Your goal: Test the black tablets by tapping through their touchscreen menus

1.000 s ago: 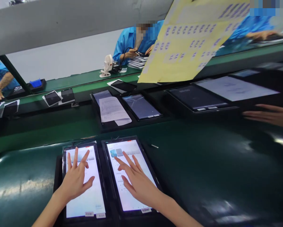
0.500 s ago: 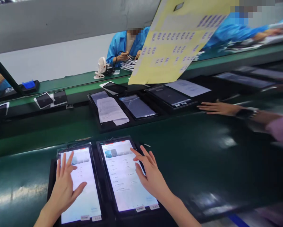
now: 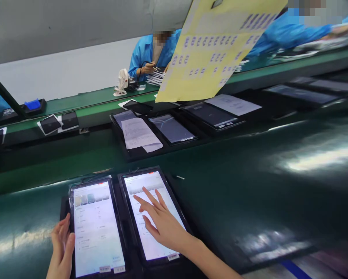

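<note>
Two lit tablets lie side by side in a black tray (image 3: 64,203) on the dark green belt in front of me. My right hand (image 3: 159,221) is open over the right tablet (image 3: 149,193), fingers spread, a fingertip touching its white screen. My left hand (image 3: 62,248) is open, fingers together, resting at the left edge of the left tablet (image 3: 96,228), beside the screen rather than on it. Both screens show a settings-like page with small tiles near the top.
A second black tray (image 3: 133,153) holds a paper sheet (image 3: 139,133) and a dark tablet (image 3: 172,128); more tablets (image 3: 211,115) lie to the right. A yellow label sheet (image 3: 217,42) hangs overhead. Across the far belt a person in blue (image 3: 146,54) works beside a small white fan (image 3: 122,82).
My left hand slid off the left screen to its left edge. My right hand moved back from the right rim onto the right screen. A co-worker's hand at right has gone.
</note>
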`<state>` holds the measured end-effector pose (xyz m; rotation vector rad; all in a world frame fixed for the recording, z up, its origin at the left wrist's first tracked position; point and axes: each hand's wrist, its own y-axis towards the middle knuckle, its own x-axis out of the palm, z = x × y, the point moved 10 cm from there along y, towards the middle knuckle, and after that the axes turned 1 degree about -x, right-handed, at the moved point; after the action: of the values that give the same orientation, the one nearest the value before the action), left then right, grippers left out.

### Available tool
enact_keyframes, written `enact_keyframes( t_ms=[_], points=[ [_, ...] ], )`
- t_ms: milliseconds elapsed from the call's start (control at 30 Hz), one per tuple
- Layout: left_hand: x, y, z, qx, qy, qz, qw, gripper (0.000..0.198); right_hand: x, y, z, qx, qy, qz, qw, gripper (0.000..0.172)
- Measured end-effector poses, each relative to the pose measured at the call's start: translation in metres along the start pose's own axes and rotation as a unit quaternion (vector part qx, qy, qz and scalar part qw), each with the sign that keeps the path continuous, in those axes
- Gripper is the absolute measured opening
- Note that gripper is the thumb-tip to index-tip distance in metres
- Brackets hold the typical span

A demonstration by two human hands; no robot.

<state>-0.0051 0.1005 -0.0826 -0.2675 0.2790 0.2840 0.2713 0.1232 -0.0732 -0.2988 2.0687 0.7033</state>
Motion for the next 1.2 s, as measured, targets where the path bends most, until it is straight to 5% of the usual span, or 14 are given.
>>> enact_keyframes(
  t_ms=[333, 700, 867, 967, 1100, 1167, 1200],
  points=[
    [0.004, -0.002, -0.006, -0.046, -0.010, -0.006, 0.999, 0.062, -0.048, -0.027, 0.052, 0.102, -0.047, 0.162, 0.980, 0.010],
    [0.003, -0.009, -0.013, 0.004, -0.010, 0.018, 1.000, 0.061, -0.053, -0.025, 0.057, 0.105, -0.096, 0.150, 0.978, 0.014],
    [0.000, -0.019, -0.031, 0.011, -0.062, 0.054, 0.997, 0.061, -0.052, -0.058, 0.076, 0.213, -0.174, 0.135, 0.952, 0.046],
    [-0.005, -0.020, -0.036, 0.003, -0.080, 0.056, 0.995, 0.060, -0.036, -0.075, 0.099, 0.297, -0.089, 0.118, 0.944, 0.055],
    [-0.017, -0.009, -0.048, -0.102, -0.134, 0.037, 0.985, 0.057, -0.034, -0.081, 0.114, 0.365, 0.074, 0.118, 0.920, 0.054],
    [-0.019, -0.002, -0.054, -0.147, -0.216, 0.031, 0.965, 0.062, -0.027, -0.087, 0.117, 0.432, 0.226, 0.110, 0.866, 0.052],
    [-0.019, 0.001, -0.056, -0.163, -0.252, 0.033, 0.953, 0.065, -0.018, -0.092, 0.116, 0.470, 0.322, 0.107, 0.815, 0.049]
  ],
)
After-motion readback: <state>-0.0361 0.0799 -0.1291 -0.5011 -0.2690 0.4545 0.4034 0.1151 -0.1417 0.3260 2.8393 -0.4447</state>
